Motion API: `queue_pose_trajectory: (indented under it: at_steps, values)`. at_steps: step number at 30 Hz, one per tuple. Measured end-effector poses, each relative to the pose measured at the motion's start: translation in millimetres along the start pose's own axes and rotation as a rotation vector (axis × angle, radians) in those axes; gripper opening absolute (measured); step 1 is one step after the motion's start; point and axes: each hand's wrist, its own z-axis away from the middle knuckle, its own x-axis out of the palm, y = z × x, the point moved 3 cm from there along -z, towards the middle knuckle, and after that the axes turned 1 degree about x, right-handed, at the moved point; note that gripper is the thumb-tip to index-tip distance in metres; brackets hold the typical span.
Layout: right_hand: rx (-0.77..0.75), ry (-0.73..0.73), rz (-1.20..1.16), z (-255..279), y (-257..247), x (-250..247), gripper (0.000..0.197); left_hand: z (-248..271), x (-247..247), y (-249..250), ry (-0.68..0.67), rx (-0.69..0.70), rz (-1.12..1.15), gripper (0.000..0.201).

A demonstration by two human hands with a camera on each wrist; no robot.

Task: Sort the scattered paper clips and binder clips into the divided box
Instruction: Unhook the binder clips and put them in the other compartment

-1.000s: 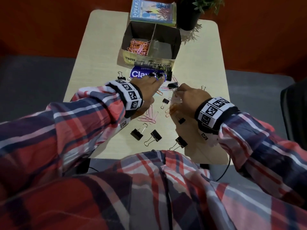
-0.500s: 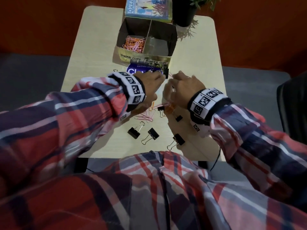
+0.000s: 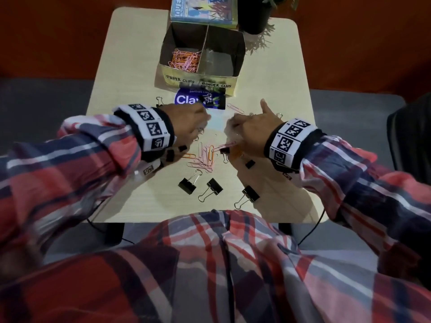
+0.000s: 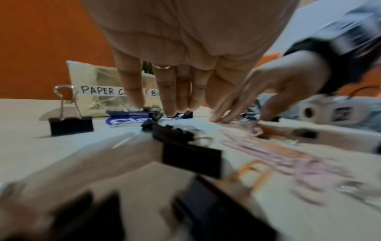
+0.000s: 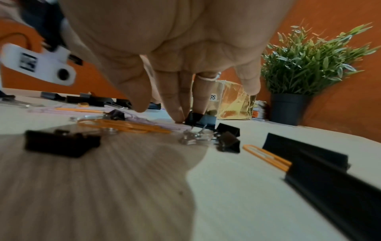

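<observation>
The gold divided box (image 3: pixel 235 66) stands at the table's far middle. Its left cell, labelled PAPER CLIPS, holds pink and orange paper clips (image 3: pixel 185 61); the BINDER CLIPS cell looks empty. My left hand (image 3: pixel 203 117) reaches down just in front of the box, straight fingertips (image 4: pixel 171 112) touching small black binder clips (image 4: pixel 186 114) on the table. My right hand (image 3: pixel 233 123) is beside it, fingertips (image 5: pixel 177 116) on the table against a black binder clip (image 5: pixel 201 119), thumb apart and little finger raised. Loose paper clips (image 3: pixel 205 157) and larger binder clips (image 3: pixel 187 184) lie nearer me.
A purple card (image 3: pixel 184 100) with small binder clips (image 3: pixel 208 100) on it lies against the box front. A book (image 3: pixel 203 10) and a potted plant (image 3: pixel 254 17) stand behind the box. One binder clip (image 4: pixel 71 123) stands upright to the left. The table's near edge (image 3: pixel 210 220) is close to my body.
My hands were close together in front of the box; the right one has moved a little right, leaving a gap between them. Both stay low on the table among the clips.
</observation>
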Motion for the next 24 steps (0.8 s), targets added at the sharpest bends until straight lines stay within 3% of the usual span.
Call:
queue_pose_trajectory:
  at_steps: [3, 6, 8, 12, 16, 20, 24]
  values:
    - [0.08, 0.023, -0.015, -2, -2, -5, 0.054, -29, -2, 0, 0.014, -0.023, -0.022, 0.048]
    - [0.199, -0.008, -0.132, -11, -1, -14, 0.052, -50, -3, 4, -0.003, -0.058, -0.059, 0.055]
    - [0.127, -0.058, -0.113, -11, -6, -14, 0.045, -54, -2, 3, -0.01, -0.064, -0.057, 0.054]
    - [-0.026, 0.003, -0.034, 12, -21, -5, 0.045, -44, 1, -2, 0.096, -0.004, -0.066, 0.049]
    - [-0.08, 0.097, -0.075, 45, -24, 8, 0.055, -29, 5, 26, 0.091, 0.179, -0.061, 0.043]
    - [0.163, 0.138, -0.207, 74, 7, 24, 0.054, -29, 18, 50, -0.09, 0.152, -0.085, 0.056]
    - [0.301, 0.072, -0.269, 81, 26, 32, 0.054, -38, 19, 52, -0.068, 0.119, -0.124, 0.063]
